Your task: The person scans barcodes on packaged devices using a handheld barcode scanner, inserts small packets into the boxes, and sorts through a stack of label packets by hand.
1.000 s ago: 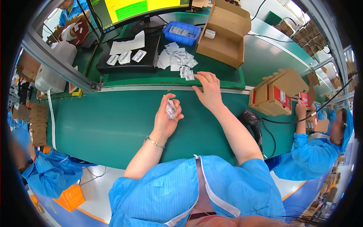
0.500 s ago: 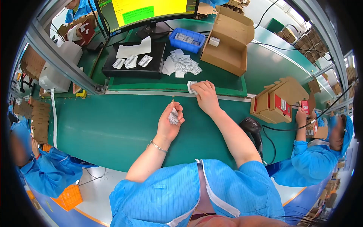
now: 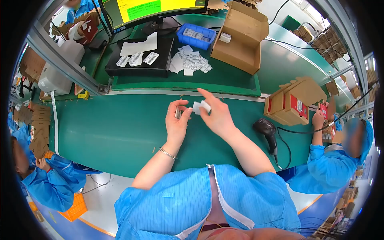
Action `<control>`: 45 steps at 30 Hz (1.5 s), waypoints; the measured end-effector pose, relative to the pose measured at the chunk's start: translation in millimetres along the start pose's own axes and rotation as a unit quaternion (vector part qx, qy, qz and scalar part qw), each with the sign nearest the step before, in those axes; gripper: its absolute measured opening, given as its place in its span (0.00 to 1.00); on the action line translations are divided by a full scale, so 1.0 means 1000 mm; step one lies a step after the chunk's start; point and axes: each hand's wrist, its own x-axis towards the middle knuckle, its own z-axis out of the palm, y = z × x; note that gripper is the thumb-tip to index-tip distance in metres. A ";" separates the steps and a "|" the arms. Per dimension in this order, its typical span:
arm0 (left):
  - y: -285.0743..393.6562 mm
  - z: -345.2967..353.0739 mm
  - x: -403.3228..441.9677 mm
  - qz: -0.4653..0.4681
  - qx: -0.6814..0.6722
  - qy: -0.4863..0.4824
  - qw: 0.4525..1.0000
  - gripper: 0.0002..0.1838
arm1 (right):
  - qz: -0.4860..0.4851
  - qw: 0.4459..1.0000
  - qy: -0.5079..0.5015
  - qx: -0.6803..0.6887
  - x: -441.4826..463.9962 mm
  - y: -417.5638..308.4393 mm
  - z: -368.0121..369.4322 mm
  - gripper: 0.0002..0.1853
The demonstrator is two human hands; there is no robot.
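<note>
My left hand is closed around a small stack of labels, seen edge-on, over the green bench. Just to its right, my right hand pinches a couple of small white labels between thumb and fingers, its index finger raised. The two hands are close together. Behind them on the raised shelf lies a loose pile of printed labels. More labels rest on a black box, beside a torn white sheet.
A blue bin, an open cardboard box and a monitor stand at the back. To the right are a scanner with its cable and several cartons. Co-workers sit left and right; a metal post crosses the left.
My right hand has picked up labels from the shelf edge and brought them back beside my left hand. My left hand has turned so its stack shows edge-on.
</note>
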 end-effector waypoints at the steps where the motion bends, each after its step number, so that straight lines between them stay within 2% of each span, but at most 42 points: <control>1: -0.002 0.001 0.001 -0.006 0.012 -0.014 1.000 0.15 | -0.017 0.999 -0.027 -0.033 -0.002 -0.003 0.002 0.33; 3: -0.011 0.005 0.001 -0.020 -0.107 -0.071 0.992 0.16 | -0.035 0.991 -0.089 -0.089 -0.004 -0.011 0.005 0.35; 4: -0.026 0.001 0.001 -0.047 -0.110 -0.101 0.988 0.21 | -0.035 0.991 -0.089 -0.089 -0.004 -0.012 0.009 0.35; 6: -0.015 0.009 -0.007 -0.135 -0.243 -0.136 0.951 0.26 | -0.032 0.991 -0.097 -0.085 -0.006 -0.011 0.019 0.34; 7: -0.019 0.008 -0.006 -0.137 -0.242 -0.164 0.947 0.31 | -0.027 0.991 -0.097 -0.085 -0.007 -0.012 0.023 0.33; 11: -0.017 0.002 0.002 -0.185 -0.291 -0.151 0.926 0.30 | -0.039 0.990 -0.105 -0.088 -0.011 -0.024 0.007 0.35; 13: -0.009 -0.003 0.007 -0.265 -0.458 -0.163 0.833 0.29 | -0.019 0.987 -0.155 -0.029 -0.014 -0.030 -0.011 0.37; 14: -0.002 -0.001 0.009 -0.271 -0.486 -0.153 0.817 0.28 | -0.015 0.987 -0.157 -0.002 -0.014 -0.028 -0.016 0.39; 15: -0.004 -0.002 0.010 -0.269 -0.487 -0.152 0.817 0.28 | -0.017 0.987 -0.159 -0.003 -0.014 -0.026 -0.020 0.39; 17: -0.012 -0.006 0.012 -0.277 -0.476 -0.153 0.821 0.26 | -0.090 0.989 -0.101 -0.063 -0.014 -0.024 -0.027 0.40; 22: -0.013 -0.006 0.009 -0.247 -0.494 -0.228 0.802 0.27 | -0.125 0.983 -0.117 -0.061 -0.017 -0.014 -0.009 0.45; 24: 0.006 0.005 0.004 -0.251 -0.349 -0.134 0.893 0.30 | -0.145 0.981 -0.103 -0.076 -0.014 -0.012 -0.002 0.46; 30: -0.009 -0.003 0.007 -0.238 -0.373 -0.228 0.867 0.38 | -0.148 0.976 -0.134 -0.084 -0.011 -0.008 0.000 0.43; 31: -0.011 -0.001 0.003 -0.251 -0.359 -0.184 0.880 0.36 | -0.165 0.973 -0.124 -0.100 -0.011 -0.007 0.000 0.41; 32: -0.003 0.004 0.002 -0.251 -0.359 -0.185 0.880 0.36 | -0.165 0.974 -0.123 -0.100 -0.012 -0.005 0.001 0.41; 34: 0.006 0.009 0.000 -0.272 -0.343 -0.097 0.894 0.27 | -0.180 0.974 -0.123 -0.068 -0.012 -0.004 0.002 0.40; 37: 0.003 0.002 0.004 -0.263 -0.363 -0.101 0.888 0.23 | -0.143 0.980 -0.135 0.009 -0.003 0.000 -0.005 0.40; 40: 0.001 -0.005 0.007 -0.257 -0.371 -0.117 0.885 0.20 | -0.049 0.997 -0.038 0.044 0.028 0.023 -0.013 0.27; 41: 0.000 -0.006 0.007 -0.256 -0.367 -0.130 0.885 0.19 | -0.047 0.998 0.001 0.030 0.042 0.037 -0.011 0.23; 43: -0.005 -0.008 0.008 -0.262 -0.364 -0.116 0.886 0.18 | -0.032 0.994 0.056 -0.091 0.064 0.054 -0.006 0.21; 45: -0.006 -0.007 0.008 -0.255 -0.367 -0.082 0.891 0.18 | -0.058 0.991 0.064 -0.106 0.083 0.066 0.004 0.20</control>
